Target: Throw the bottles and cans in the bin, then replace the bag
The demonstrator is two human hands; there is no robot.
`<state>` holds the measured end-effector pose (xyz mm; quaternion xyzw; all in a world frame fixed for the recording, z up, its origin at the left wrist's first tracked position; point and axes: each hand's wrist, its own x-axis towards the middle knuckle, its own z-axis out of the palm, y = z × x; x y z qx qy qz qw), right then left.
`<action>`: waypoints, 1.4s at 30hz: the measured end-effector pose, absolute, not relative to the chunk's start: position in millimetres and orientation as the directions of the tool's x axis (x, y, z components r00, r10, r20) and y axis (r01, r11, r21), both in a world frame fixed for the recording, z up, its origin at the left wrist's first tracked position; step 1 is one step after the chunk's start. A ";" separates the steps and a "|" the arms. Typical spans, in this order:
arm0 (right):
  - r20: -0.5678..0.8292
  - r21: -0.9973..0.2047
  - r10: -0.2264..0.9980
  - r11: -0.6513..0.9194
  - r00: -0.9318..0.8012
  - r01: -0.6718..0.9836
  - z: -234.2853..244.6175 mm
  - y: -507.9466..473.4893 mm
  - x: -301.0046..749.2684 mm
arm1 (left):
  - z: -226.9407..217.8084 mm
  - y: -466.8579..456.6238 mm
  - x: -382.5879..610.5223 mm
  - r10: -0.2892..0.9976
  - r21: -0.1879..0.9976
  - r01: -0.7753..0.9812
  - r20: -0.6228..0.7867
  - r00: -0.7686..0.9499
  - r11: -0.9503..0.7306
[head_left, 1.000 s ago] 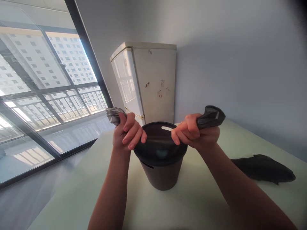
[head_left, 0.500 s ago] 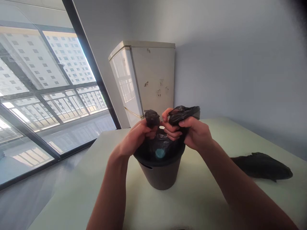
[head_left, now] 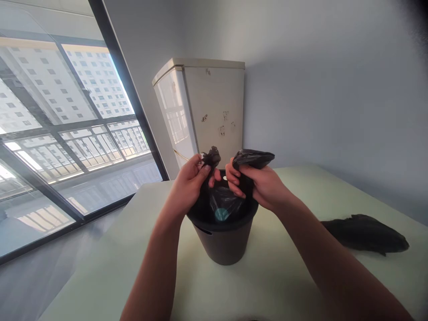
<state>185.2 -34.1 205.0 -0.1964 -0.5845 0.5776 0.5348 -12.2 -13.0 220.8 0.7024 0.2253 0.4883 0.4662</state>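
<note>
A dark trash can (head_left: pixel 224 245) stands upright on the pale green table. Inside it is a thin black trash bag (head_left: pixel 227 198), and something round and teal shows through the plastic. My left hand (head_left: pixel 190 183) is closed on a bunched part of the bag's top, above the left of the rim. On the other side, my right hand (head_left: pixel 264 185) grips a second gathered, folded part of the bag, which sticks out over the thumb. The two hands are a little apart, and the plastic runs from both down into the can.
Right of my right forearm lies a dark, fish-shaped thing (head_left: pixel 368 234) on the table (head_left: pixel 140 263). An off-white refrigerator (head_left: pixel 214 102) with worn spots stands behind the table, near the grey wall. Glass sliding doors (head_left: pixel 70 125) are on the left.
My hands have drawn slightly apart, each keeping its part of the bag. The fingers of my right hand have shifted on the plastic. The bag inside the can looks more stretched upward.
</note>
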 end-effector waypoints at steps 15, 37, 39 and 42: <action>0.225 -0.969 0.885 0.246 -0.408 -0.003 204.5 -45.3 189.5 | 229.6 -33.3 -10.9 0.680 0.851 -0.141 0.494 0.542 -0.506; 0.408 -0.896 0.908 0.376 -0.101 -0.236 201.5 -32.0 179.0 | 222.7 -25.1 -14.4 0.775 0.954 -0.107 0.291 0.561 -0.280; 0.422 -0.902 0.895 0.397 -0.147 -0.170 202.7 -35.9 178.7 | 224.4 -27.6 -12.9 0.774 0.952 -0.071 0.283 0.566 -0.297; 0.463 -0.886 0.857 0.451 -0.228 -0.104 204.9 -41.2 178.5 | 225.3 -29.3 -11.0 0.806 0.941 -0.073 0.322 0.496 -0.330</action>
